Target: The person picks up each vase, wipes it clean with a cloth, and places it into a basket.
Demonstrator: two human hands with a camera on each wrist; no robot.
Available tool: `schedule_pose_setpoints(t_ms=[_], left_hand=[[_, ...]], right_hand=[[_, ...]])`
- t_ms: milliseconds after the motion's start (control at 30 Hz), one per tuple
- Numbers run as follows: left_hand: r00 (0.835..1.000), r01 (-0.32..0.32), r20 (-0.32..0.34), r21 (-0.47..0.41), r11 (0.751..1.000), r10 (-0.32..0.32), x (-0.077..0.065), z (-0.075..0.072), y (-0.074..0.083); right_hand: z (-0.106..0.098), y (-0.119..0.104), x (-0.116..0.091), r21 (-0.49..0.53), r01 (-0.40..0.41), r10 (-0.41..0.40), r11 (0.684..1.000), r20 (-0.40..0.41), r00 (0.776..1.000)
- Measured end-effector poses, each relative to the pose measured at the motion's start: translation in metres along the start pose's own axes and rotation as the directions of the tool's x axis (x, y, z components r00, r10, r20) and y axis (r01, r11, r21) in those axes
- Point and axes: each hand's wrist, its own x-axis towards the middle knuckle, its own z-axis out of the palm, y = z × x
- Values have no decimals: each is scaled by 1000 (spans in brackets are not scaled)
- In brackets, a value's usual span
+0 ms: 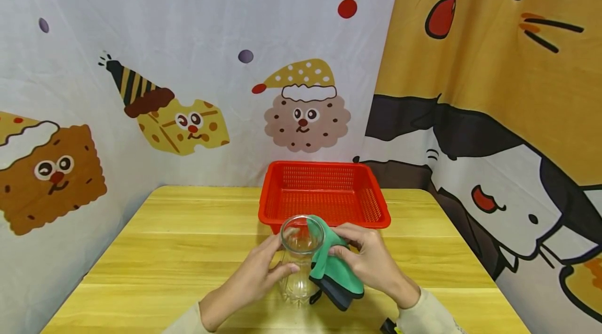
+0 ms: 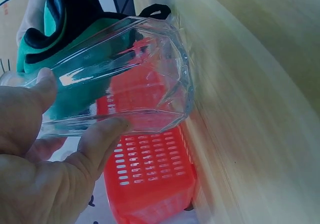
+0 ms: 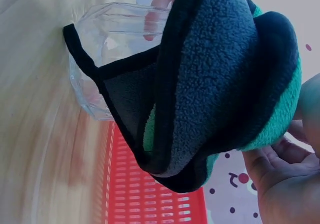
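Observation:
A tall clear glass container (image 1: 297, 276) with a round mouth and a faceted base stands upright in front of me. My left hand (image 1: 256, 271) grips its side, thumb toward me and fingers round the far side. In the left wrist view, the container's base (image 2: 172, 78) is at the tabletop; I cannot tell whether it touches. My right hand (image 1: 371, 260) pinches a folded cloth (image 1: 336, 268), green on one face and dark grey on the other, with black edging. Part of the cloth lies at the container's rim and right side. A black loop (image 3: 80, 51) hangs from one corner.
Behind the hands stands a red perforated plastic basket (image 1: 324, 208) on the wood-grain table (image 1: 188, 250). A small black and yellow object (image 1: 389, 326) lies by the right sleeve at the near edge. Printed cartoon curtains (image 1: 202, 20) enclose the back and sides.

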Motion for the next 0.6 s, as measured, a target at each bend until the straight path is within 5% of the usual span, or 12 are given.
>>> schedule_pose_setpoints(t_ms=[600], left_hand=[[997, 64, 36, -100, 993, -61, 2, -2, 5]], right_hand=[[0, 3, -4, -46, 4, -4, 999, -2, 1000]])
